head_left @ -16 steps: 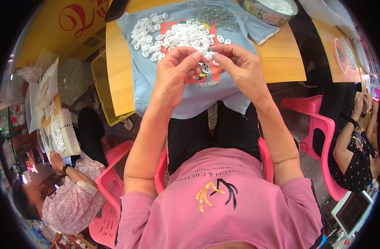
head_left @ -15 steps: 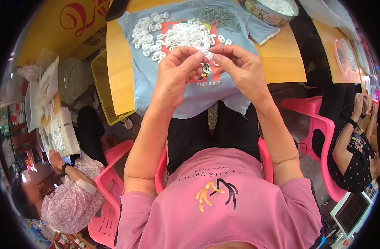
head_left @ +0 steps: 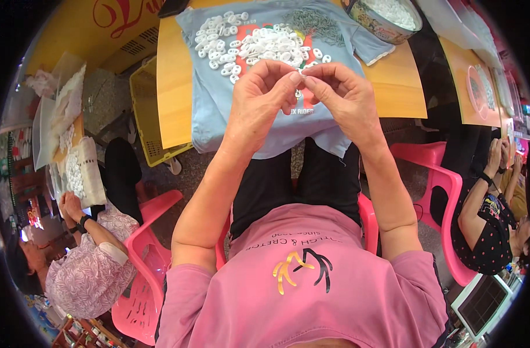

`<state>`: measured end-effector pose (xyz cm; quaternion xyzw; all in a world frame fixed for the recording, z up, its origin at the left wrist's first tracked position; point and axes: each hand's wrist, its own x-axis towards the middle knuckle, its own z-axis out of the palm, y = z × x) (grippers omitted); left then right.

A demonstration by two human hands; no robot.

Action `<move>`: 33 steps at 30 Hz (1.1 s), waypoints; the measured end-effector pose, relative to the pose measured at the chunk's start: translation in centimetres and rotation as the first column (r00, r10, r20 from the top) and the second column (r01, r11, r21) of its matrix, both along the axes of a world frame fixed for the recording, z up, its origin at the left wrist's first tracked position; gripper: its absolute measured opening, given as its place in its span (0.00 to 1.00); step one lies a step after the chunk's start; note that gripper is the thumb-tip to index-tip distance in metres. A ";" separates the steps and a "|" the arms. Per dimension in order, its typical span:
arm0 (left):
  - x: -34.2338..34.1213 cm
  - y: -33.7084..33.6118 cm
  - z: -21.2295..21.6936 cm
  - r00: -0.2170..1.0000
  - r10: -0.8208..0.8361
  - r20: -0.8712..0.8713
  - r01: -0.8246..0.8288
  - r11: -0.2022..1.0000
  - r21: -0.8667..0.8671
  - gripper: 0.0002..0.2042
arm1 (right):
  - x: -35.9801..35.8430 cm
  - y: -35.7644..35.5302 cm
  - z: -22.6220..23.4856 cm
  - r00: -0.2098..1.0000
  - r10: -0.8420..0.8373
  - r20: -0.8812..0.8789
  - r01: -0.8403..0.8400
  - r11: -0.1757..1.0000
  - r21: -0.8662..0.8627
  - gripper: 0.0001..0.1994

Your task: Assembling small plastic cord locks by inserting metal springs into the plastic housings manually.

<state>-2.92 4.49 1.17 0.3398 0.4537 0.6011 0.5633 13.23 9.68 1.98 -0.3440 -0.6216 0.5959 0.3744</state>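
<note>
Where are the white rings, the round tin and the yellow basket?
white rings (head_left: 259, 43), head view, middle of the pile on the blue shirt
round tin (head_left: 374, 23), head view, its patterned side wall
yellow basket (head_left: 144, 110), head view, its mesh side

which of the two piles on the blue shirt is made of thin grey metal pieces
The smaller grey wiry pile near the round tin; the bigger pile of white plastic rings lies left of it.

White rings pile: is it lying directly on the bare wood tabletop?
No. The white rings pile lies on a light blue T-shirt spread over the wooden table.
</note>
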 end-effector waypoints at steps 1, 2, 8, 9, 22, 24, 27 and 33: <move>0.3 0.0 0.1 1.000 -0.001 0.002 0.001 1.000 0.002 0.10 | 0.1 -0.1 -0.1 1.000 0.009 0.018 -0.009 1.000 0.020 0.09; 0.6 0.0 0.3 0.998 0.046 -0.044 -0.045 0.999 0.022 0.10 | 0.1 -0.3 -0.3 1.000 0.008 0.019 -0.008 1.000 0.022 0.09; 0.9 -0.6 0.0 0.995 0.100 0.028 -0.103 0.990 0.097 0.09 | -0.2 -1.5 0.3 0.995 -0.064 -0.071 0.060 0.997 -0.055 0.09; 1.1 -0.8 -0.1 0.988 0.144 0.049 -0.149 0.981 0.127 0.09 | -0.3 -1.8 0.5 0.994 -0.079 -0.071 0.076 0.996 -0.052 0.09; 1.8 -1.8 -0.2 0.981 0.173 -0.089 -0.150 0.964 0.220 0.09 | -0.1 -3.0 0.8 0.959 -0.088 -0.269 0.045 0.986 -0.160 0.11; 1.7 -1.8 0.3 0.990 0.139 -0.010 -0.134 0.970 0.202 0.08 | 0.3 -2.7 1.1 0.964 -0.097 -0.247 0.071 0.991 -0.113 0.11; 1.1 -1.9 1.1 1.000 0.011 -0.023 -0.007 0.988 0.152 0.09 | 0.6 -1.9 1.3 0.975 -0.130 -0.181 0.131 0.991 -0.004 0.11; 0.7 -1.7 1.7 0.999 -0.038 -0.005 0.038 0.994 0.106 0.10 | 0.4 -1.3 1.3 0.998 -0.041 -0.052 0.047 0.992 0.117 0.09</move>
